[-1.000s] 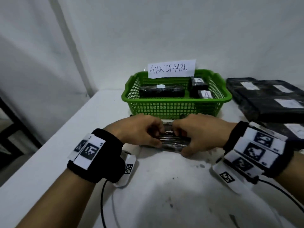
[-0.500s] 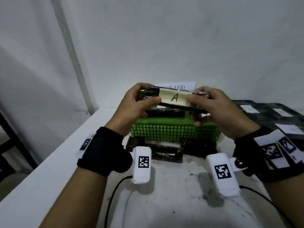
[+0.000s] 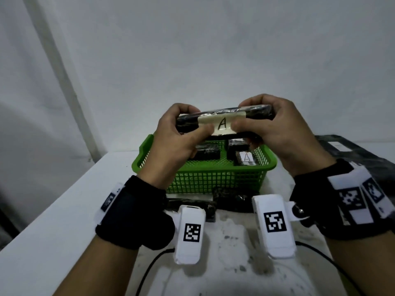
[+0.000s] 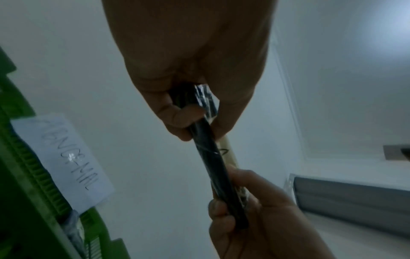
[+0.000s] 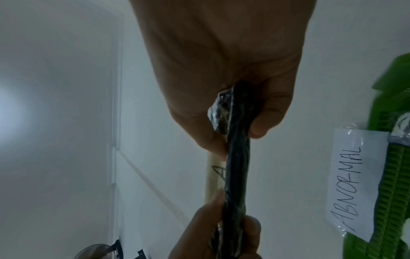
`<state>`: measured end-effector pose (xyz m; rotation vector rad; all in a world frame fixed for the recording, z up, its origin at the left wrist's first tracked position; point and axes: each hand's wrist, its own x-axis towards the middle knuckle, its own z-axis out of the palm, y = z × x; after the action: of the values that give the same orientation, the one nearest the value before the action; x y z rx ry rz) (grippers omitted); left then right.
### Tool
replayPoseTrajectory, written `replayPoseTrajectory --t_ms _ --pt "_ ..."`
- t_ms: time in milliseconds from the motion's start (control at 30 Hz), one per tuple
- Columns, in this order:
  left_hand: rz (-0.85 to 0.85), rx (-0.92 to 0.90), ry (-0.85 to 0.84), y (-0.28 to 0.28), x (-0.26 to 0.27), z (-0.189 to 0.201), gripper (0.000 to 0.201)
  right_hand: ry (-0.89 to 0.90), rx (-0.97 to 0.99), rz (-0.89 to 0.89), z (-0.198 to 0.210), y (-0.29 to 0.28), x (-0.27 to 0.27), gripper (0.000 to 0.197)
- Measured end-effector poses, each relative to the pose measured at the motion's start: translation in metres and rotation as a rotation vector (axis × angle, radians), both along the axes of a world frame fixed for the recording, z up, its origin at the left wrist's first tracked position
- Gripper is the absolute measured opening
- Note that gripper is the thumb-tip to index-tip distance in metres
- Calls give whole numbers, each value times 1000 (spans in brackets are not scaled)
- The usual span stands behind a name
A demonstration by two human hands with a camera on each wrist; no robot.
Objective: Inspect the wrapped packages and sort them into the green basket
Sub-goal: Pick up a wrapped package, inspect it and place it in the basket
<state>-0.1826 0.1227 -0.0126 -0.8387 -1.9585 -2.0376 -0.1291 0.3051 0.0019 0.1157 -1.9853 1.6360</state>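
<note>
A long black wrapped package (image 3: 224, 118) with a cream label marked "A" is held up in the air above the green basket (image 3: 213, 178). My left hand (image 3: 181, 133) grips its left end and my right hand (image 3: 267, 127) grips its right end, thumbs on the labelled face. In the left wrist view the package (image 4: 210, 157) runs edge-on between both hands; the right wrist view shows the package (image 5: 237, 157) the same way. Inside the basket lie several black packages, one labelled "A" (image 3: 246, 158).
A paper sign reading "ABNORMAL" (image 5: 355, 184) hangs on the basket's far wall. More black packages (image 3: 224, 199) lie on the white table in front of the basket. A stack of flat black packages (image 3: 352, 154) sits at the right. The table's left edge is near.
Both hands lifted the package off the table in front of the basket and raised it, turning its "A" label to face me. It now sits a little higher than half a second ago.
</note>
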Motion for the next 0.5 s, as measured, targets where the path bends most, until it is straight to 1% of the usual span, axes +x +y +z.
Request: replayPoseTrajectory --t_ms 67,167,267,333,367,433,467,500 --pt "29 7 45 5 1 -2 25 59 42 -62 1 -3 2 24" --pt "63 6 110 8 2 -4 25 130 155 -164 0 -7 4 22" --pt "105 -71 157 4 1 -3 27 162 220 -202 3 -7 8 21" --pt "111 -120 166 -1 1 -1 27 164 304 -250 3 -9 9 23" --pt "90 -112 149 -3 2 1 24 151 360 -294 2 -9 9 27" --pt "27 -53 102 -5 4 4 10 102 459 -383 -1 -7 8 37" --pt "15 -34 94 -6 5 6 5 65 479 -395 -1 -5 8 39" --pt "11 -27 95 -6 5 6 3 32 457 -357 -2 -3 8 41"
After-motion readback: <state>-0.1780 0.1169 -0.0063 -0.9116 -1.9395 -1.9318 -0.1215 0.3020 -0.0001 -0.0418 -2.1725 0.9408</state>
